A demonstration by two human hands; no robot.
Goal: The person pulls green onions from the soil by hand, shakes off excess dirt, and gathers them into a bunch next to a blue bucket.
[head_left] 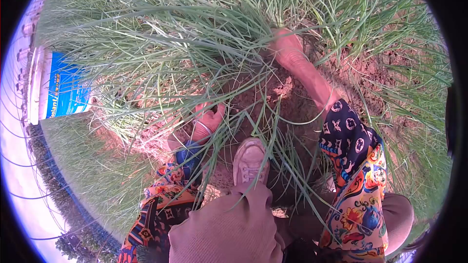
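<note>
My right hand (287,46) reaches forward to the base of a dense clump of green onions (234,24). Its fingers look closed around the stems there, though leaves partly cover them. Lower and to the left, my left hand (208,121) is near the soil with its fingers curled and a pale band across it. Long leaves cross in front of this hand, and what it holds, if anything, is hidden. Loose green onion leaves (287,153) droop over the ground between my arms. Reddish crumbly soil (282,87) shows below my right hand.
A white bucket with a blue label (70,87) is among the plants at the left. My light shoe (251,163) is planted on the soil between my hands. More onion rows (409,39) grow at the right. Along the left edge runs a wire fence (24,165).
</note>
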